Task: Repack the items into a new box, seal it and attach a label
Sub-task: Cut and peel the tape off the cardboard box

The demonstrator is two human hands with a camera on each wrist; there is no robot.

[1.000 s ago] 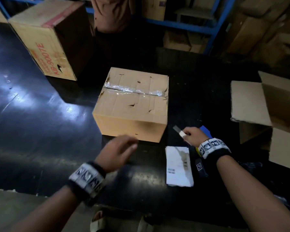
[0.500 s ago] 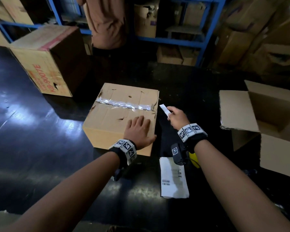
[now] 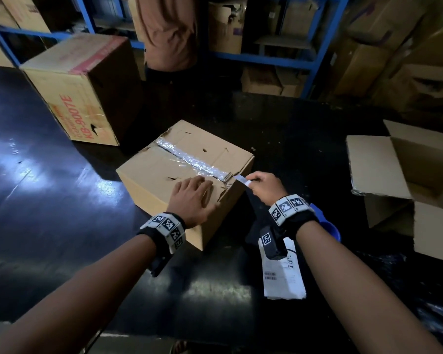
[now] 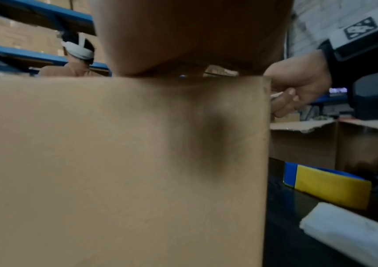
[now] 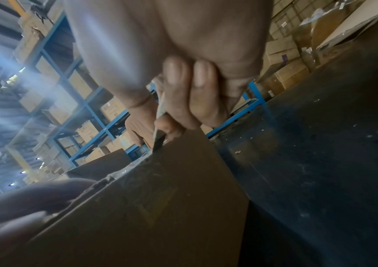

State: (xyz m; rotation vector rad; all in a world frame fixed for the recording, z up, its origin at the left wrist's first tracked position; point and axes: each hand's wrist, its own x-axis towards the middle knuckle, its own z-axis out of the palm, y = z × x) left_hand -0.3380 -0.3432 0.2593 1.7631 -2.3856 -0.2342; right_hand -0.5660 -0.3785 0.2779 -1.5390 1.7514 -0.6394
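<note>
Paper label sheet (image 3: 284, 274) lies nearest on the black table (image 3: 49, 200), partly under the right forearm, with a blue-and-yellow tape roll (image 4: 327, 184) just beside it. Past these, the left hand (image 3: 192, 198) lies flat, fingers straight, pressing the lid of the taped carton (image 3: 164, 169) at its near right corner. The right hand (image 3: 264, 185) pinches a small blade (image 3: 242, 179), its tip at the end of the crinkled clear tape seam (image 3: 192, 159) on the carton's right edge.

The carton looks worn and soft, torn near that corner, so it probably dents easily; bracing it flat on the lid seems wiser than squeezing its sides. The seam runs away toward the far left corner, and a cut along it has open lid ahead, though the left fingers sit near the blade's start. Well apart to the right stands the open new box (image 3: 420, 180), flaps up, and a printed carton (image 3: 77, 98) sits far left with dark table between
</note>
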